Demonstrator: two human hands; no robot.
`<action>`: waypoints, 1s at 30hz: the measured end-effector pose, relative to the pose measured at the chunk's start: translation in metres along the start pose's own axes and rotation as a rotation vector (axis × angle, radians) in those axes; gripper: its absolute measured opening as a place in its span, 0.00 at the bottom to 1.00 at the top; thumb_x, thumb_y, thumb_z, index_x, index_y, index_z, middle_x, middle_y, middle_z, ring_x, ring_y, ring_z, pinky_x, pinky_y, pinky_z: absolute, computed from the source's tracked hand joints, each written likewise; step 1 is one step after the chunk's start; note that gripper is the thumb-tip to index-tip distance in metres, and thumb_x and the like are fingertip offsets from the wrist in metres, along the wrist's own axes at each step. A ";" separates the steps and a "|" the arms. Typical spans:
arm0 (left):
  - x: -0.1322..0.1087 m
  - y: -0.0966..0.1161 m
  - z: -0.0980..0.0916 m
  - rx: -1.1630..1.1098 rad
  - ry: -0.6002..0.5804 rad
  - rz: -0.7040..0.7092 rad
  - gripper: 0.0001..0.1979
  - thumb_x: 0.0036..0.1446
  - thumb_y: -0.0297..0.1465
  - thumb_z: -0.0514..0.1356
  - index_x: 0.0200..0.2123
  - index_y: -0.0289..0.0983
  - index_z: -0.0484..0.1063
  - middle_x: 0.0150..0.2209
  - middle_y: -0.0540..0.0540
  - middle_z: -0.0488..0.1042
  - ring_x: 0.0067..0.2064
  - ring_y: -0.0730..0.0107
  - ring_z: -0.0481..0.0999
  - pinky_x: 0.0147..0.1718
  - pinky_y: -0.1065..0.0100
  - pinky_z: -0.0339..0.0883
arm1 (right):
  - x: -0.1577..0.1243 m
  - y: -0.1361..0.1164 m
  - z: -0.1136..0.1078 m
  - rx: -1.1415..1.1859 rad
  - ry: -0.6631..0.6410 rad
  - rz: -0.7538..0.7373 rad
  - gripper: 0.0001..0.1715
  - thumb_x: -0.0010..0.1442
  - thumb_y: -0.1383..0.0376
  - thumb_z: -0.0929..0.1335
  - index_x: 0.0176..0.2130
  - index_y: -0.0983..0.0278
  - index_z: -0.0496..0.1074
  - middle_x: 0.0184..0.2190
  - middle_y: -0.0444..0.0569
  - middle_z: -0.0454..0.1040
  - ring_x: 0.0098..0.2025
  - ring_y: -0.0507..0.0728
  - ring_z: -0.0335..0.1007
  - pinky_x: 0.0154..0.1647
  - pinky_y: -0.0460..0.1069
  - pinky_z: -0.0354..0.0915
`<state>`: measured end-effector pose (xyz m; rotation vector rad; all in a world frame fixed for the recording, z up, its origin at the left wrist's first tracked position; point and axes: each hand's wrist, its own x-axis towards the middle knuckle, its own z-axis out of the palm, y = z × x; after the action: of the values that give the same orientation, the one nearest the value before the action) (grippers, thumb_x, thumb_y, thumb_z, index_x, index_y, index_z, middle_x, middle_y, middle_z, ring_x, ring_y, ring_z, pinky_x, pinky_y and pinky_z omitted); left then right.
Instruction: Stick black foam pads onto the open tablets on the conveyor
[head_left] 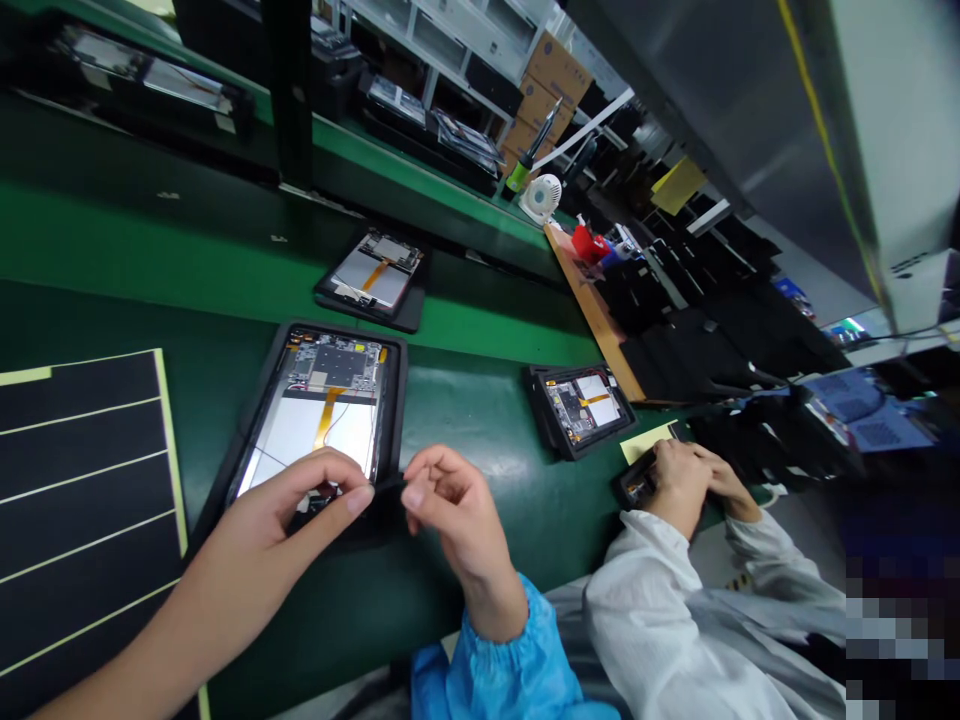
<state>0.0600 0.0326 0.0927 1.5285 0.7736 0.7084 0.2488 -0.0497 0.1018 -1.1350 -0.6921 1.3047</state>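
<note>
My left hand [300, 510] and my right hand [450, 505] meet over the near edge of an opened tablet [322, 415] lying in a black tray on the green belt. Each hand pinches one end of a small thin black strip [388, 485] stretched between thumb and forefinger. The tablet's back is off, showing a circuit board, a silver battery and an orange flex cable. My right wrist wears a blue sleeve.
A sheet of black adhesive strips [82, 500] lies at left. More open tablets [373, 275] [581, 405] lie along the green belt [465, 330]. A co-worker in a white coat [697, 610] works on a device at right, hands [686, 475] together. A small white fan [541, 197] stands far back.
</note>
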 end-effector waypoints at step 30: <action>0.104 -0.049 -0.020 0.824 -0.450 0.500 0.12 0.74 0.34 0.56 0.35 0.36 0.69 0.36 0.43 0.69 0.40 0.57 0.67 0.39 0.63 0.57 | 0.007 -0.010 -0.026 -0.540 0.162 -0.410 0.07 0.68 0.62 0.74 0.36 0.59 0.74 0.36 0.48 0.80 0.41 0.58 0.75 0.48 0.54 0.69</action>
<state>0.1022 0.1313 0.0461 2.5749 0.3304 0.3638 0.2774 -0.0484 0.1007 -1.4145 -1.1270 0.6836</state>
